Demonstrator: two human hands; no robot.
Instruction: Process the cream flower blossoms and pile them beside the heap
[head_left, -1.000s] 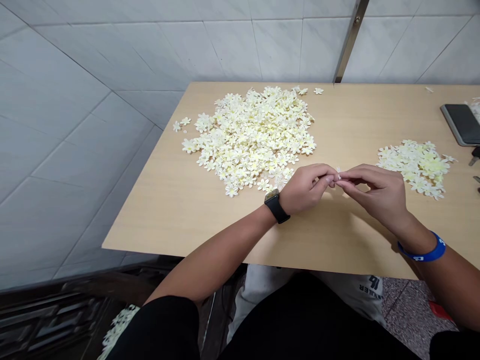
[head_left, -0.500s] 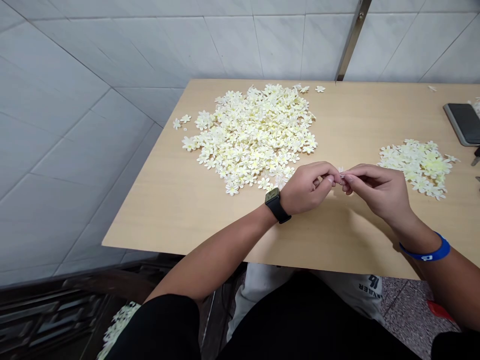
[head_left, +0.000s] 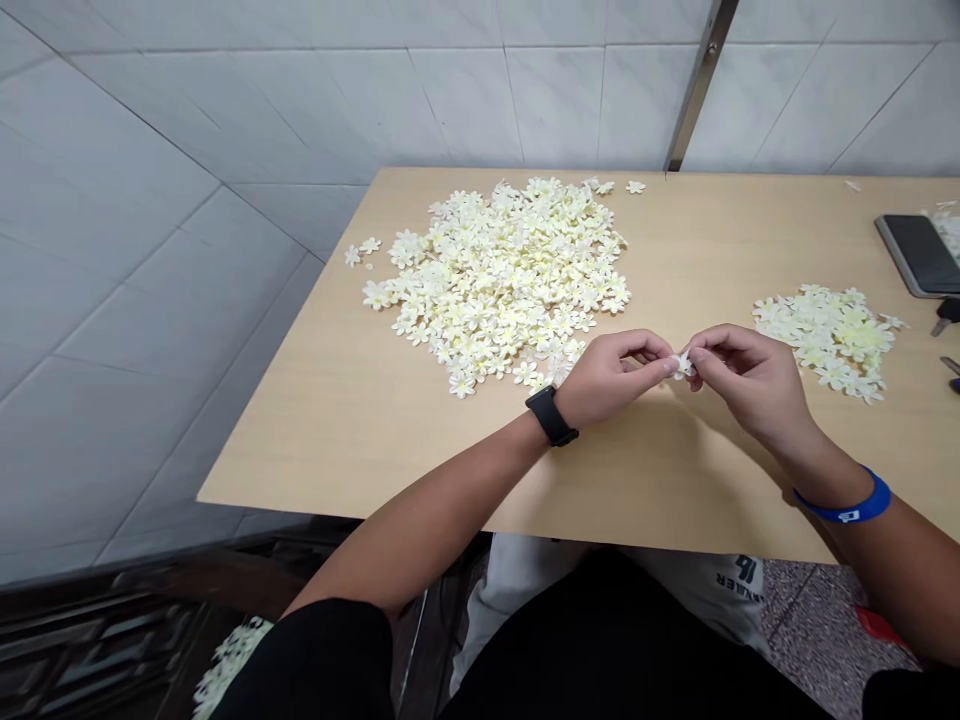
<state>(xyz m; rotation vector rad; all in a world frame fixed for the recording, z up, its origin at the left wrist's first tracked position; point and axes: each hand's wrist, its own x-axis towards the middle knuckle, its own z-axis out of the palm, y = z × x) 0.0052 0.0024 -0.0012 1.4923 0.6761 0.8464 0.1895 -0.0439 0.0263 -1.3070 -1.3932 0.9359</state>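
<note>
My left hand (head_left: 611, 378) and my right hand (head_left: 742, 385) meet over the middle of the wooden table (head_left: 360, 420). Both pinch one small white fabric flower (head_left: 682, 365) between their fingertips. A black watch sits on my left wrist and a blue band on my right. Behind my left hand lies a large heap of white and pale yellow flowers (head_left: 502, 275). A smaller heap of the same flowers (head_left: 829, 335) lies to the right of my right hand.
A dark phone (head_left: 919, 255) lies at the table's far right edge, with small dark items below it. White tiled walls stand behind and to the left. More flowers (head_left: 225, 665) lie in a heap low on the floor at the left.
My fingertips have shifted slightly around the flower, which now shows more between them. The view has dipped a little. The heaps have not moved.
</note>
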